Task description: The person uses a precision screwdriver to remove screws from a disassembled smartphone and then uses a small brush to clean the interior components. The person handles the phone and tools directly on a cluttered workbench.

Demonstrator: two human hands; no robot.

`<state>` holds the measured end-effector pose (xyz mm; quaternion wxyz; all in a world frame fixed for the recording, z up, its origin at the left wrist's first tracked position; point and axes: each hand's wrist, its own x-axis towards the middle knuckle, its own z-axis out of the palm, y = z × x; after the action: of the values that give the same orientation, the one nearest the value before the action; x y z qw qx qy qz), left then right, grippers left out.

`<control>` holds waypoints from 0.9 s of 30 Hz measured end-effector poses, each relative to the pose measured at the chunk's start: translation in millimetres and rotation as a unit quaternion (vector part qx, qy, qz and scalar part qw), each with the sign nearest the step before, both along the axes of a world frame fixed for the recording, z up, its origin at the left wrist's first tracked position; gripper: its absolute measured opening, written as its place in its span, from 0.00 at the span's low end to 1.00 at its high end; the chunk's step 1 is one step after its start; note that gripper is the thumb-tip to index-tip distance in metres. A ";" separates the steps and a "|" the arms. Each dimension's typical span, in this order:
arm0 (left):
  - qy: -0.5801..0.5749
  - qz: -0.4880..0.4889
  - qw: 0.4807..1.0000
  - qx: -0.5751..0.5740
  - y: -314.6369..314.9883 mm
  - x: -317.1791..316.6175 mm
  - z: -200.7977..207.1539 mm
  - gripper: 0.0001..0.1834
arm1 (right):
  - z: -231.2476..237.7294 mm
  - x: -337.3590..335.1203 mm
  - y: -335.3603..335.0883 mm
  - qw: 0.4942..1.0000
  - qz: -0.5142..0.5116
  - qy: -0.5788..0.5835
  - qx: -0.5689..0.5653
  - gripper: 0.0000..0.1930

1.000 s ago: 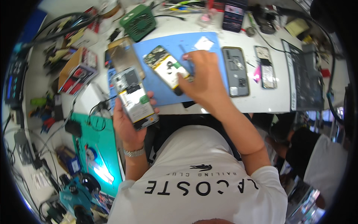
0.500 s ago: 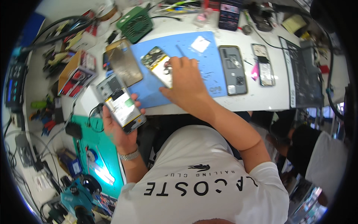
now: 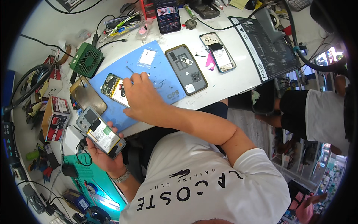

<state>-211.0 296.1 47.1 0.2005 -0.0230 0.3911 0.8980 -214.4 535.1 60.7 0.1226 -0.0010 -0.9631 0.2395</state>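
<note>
My left hand holds an opened phone from below, its battery and grey inner cover facing up. The phone is tilted, just off the front edge of the table. A second opened phone lies on the blue mat, showing a circuit board and a white battery. Over its battery end, my right hand is closed with curled fingers. A small dark round thing with some red shows at those fingertips; its kind and most of the phone's lower end are hidden.
Right of the mat lie a grey phone back and another opened phone. A phone with a lit screen stands behind. At left are a green fan, a brownish phone cover and a box. A person is at right.
The view has swung, so the table things appear farther left and turned. My left hand keeps hold of its phone, and my right hand stays over the phone on the mat.
</note>
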 end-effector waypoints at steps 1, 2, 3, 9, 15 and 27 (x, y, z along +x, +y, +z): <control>-0.002 -0.004 1.000 -0.001 2.5 -0.2 -0.4 0.33 | 0.0 1.4 0.7 1.000 -0.001 -0.004 -0.001 0.24; -0.003 -0.008 1.000 -0.002 4.1 -0.4 -0.8 0.33 | -0.5 1.0 1.6 1.000 -0.001 -0.006 -0.001 0.24; -0.004 -0.008 1.000 0.003 4.8 0.7 -0.4 0.33 | -1.0 0.5 1.6 1.000 -0.001 -0.009 -0.001 0.25; -0.007 -0.007 1.000 0.012 7.8 4.7 0.8 0.33 | -3.6 -0.1 -1.1 1.000 0.002 0.016 -0.018 0.16; 0.009 -0.008 1.000 0.010 6.9 5.8 0.9 0.33 | -3.9 -15.1 -3.8 0.998 -0.014 -0.031 -0.056 0.27; -0.016 -0.013 1.000 0.008 16.7 9.2 5.4 0.34 | -7.5 -31.9 4.8 0.999 -0.038 0.020 -0.027 0.28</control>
<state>-201.8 312.8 52.4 0.2181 -0.0307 0.3807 0.8981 -246.3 539.9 53.2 0.1510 -0.0365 -0.9528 0.2607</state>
